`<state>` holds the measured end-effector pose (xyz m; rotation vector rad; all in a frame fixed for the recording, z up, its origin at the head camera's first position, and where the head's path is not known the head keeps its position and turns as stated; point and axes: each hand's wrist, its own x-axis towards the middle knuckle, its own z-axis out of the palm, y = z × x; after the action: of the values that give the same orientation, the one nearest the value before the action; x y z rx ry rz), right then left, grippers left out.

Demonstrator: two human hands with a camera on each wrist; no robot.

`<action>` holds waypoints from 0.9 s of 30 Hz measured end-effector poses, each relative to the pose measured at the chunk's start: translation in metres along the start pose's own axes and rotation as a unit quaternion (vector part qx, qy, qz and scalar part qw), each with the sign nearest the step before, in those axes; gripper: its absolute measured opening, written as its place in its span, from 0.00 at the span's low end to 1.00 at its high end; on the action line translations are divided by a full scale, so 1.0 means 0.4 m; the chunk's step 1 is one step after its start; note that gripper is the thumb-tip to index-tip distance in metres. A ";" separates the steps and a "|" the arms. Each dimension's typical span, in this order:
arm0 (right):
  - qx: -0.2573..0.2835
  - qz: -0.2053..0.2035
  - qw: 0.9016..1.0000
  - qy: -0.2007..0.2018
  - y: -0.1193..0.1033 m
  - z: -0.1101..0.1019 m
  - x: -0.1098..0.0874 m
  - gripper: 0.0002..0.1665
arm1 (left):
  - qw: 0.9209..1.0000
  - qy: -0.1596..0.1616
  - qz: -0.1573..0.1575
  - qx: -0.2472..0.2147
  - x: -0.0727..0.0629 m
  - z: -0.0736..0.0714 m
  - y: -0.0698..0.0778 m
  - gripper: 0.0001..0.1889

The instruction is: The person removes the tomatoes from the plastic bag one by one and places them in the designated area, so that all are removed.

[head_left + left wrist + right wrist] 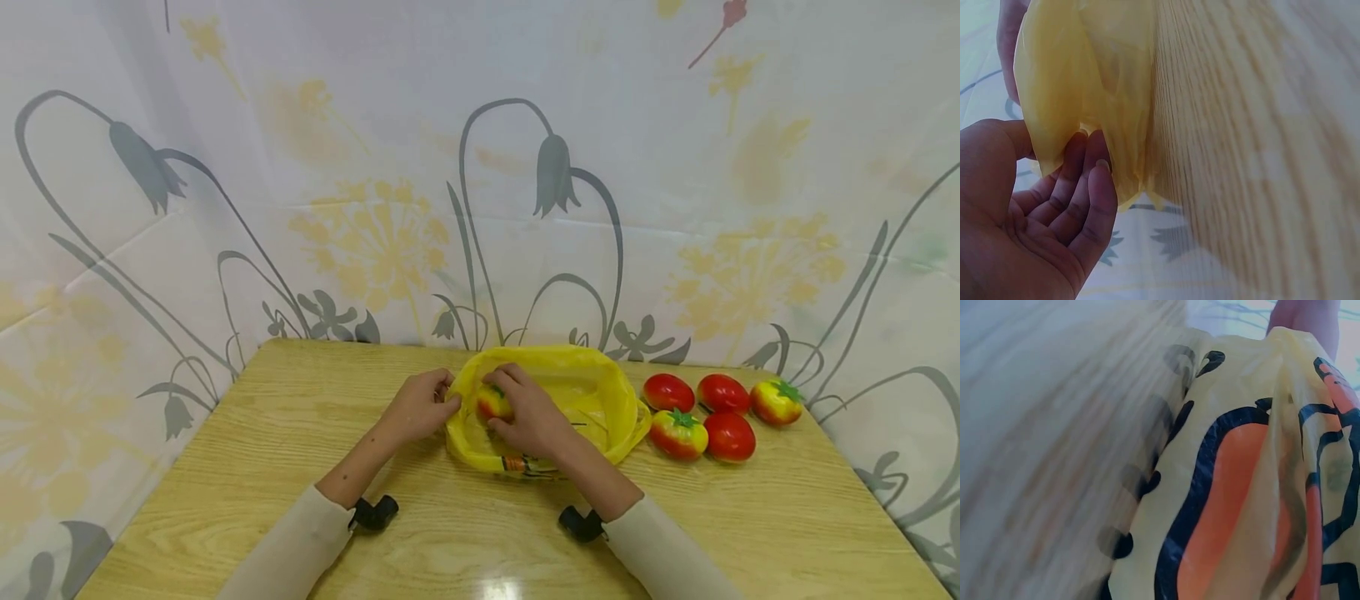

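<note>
A yellow plastic bag [618, 400] stands on the table with its mouth spread wide. My left hand [420, 406] pinches its left rim; in the left wrist view, the thumb of that hand [1054, 212] lies on one side of the plastic [1057, 81] and the curled fingers on the other. Inside the bag's mouth, at the left, my right hand [534, 414] grips a red-and-yellow artificial tomato [492, 403] with a green leafy top. The printed bag side [1229, 487] fills much of the right wrist view and hides the right hand there.
Right of the bag lie several more artificial tomatoes: red ones [730, 437] and red-and-yellow ones [678, 435] with green tops. They rest on a wood-grain table [465, 542]. Behind it hangs a flower-patterned cloth [390, 125].
</note>
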<state>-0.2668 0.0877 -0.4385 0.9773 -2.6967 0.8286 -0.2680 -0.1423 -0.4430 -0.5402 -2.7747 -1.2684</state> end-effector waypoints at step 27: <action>0.006 0.024 0.998 0.050 -0.037 -0.074 -0.054 0.31 | 1.000 0.018 -0.004 0.014 0.003 -0.011 -0.003 0.04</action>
<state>-0.2418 0.1064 -0.4140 0.8525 -2.6426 0.8785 -0.2698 -0.1458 -0.4407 -0.4998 -2.7639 -1.2250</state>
